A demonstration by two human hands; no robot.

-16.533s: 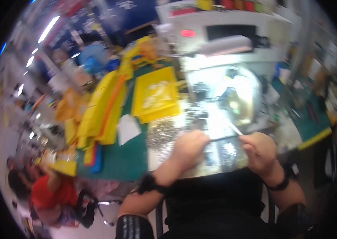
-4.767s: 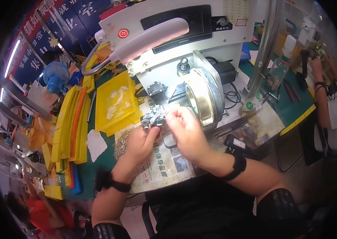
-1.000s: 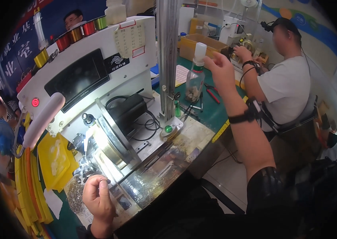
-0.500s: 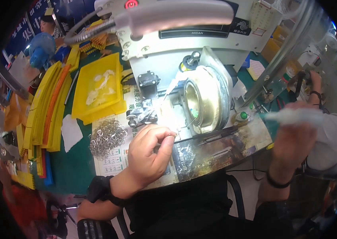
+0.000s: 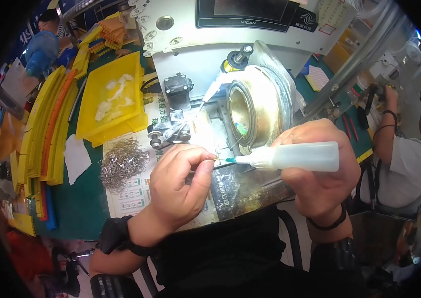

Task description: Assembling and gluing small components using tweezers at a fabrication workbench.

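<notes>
My left hand (image 5: pixel 180 181) is closed in a pinch on a small thin metal piece (image 5: pixel 215 159), most of it hidden by thumb and forefinger. In my right hand (image 5: pixel 322 174) lies a translucent white squeeze bottle (image 5: pixel 307 156), held on its side. Its teal needle tip (image 5: pixel 231 160) points left and ends right at the metal piece; whether they touch I cannot tell. Behind both hands stands a machine with a round metal drum (image 5: pixel 265 111), a bit of green inside. A pile of thin metal hooks or rings (image 5: pixel 123 166) lies left of my left hand.
A yellow bin (image 5: pixel 87 119) with crumpled white scraps stands at the back left. Beside it are stacked yellow strips (image 5: pixel 46 129) and a white paper scrap (image 5: pixel 76 159). The machine's lit work area holds a black block (image 5: pixel 178 89). A co-worker (image 5: pixel 409 154) sits at the right.
My right hand has swung left with the squeeze bottle, bringing its tip to my left fingertips. The left hand keeps its pinch. The view has shifted slightly, and the overhead lamp has left it.
</notes>
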